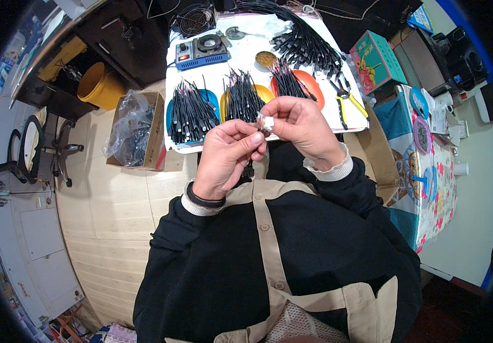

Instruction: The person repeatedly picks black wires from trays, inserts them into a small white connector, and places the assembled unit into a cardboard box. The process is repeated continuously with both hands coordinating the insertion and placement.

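Fingers (256, 139) of my left hand (226, 157) and right hand (301, 128) pinch one small white piece (266, 122), held just nearer me than the bench (246, 57); I judge I'm mid-assembly, needing delicate fingertip alignment.

On the white worktable (246, 63), three bundles of black cables lie on blue (192, 111), yellow (243, 94) and orange (298, 83) trays. Yellow-handled pliers (346, 100) lie at three o'clock of them, a blue soldering station (202, 52) at eleven. A cardboard box (138, 131) sits on the floor at nine.
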Tool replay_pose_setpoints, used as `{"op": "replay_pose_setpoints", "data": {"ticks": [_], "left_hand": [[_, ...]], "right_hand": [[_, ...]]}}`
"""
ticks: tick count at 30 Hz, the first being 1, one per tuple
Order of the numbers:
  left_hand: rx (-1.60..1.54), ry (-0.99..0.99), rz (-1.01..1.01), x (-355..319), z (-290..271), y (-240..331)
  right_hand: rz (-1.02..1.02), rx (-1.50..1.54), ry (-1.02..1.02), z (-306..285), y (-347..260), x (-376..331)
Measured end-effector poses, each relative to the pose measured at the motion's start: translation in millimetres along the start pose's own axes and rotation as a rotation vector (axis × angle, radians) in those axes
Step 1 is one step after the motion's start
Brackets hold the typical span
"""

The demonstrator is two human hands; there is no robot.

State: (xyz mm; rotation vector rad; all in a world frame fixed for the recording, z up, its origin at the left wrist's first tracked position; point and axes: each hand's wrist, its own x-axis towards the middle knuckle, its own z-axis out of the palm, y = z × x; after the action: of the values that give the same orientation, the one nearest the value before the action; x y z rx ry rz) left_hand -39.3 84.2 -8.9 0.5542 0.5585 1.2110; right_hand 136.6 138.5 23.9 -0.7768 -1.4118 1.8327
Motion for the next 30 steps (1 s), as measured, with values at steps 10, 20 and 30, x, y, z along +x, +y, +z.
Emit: {"op": "replay_pose_setpoints", "data": {"ticks": [10, 20, 30], "left_hand": [[0.057, 0.040, 0.117, 4, -6, -10], [-0.010, -0.016, 0.010, 10, -7, -12], [0.712, 0.066, 0.281, 8, 0, -15]], "right_hand": [[0.057, 0.225, -0.014, -1, 7, 1], [0.007, 0.068, -0.024, -11, 8, 3], [0.061, 0.141, -0.003, -23, 24, 3]]}}
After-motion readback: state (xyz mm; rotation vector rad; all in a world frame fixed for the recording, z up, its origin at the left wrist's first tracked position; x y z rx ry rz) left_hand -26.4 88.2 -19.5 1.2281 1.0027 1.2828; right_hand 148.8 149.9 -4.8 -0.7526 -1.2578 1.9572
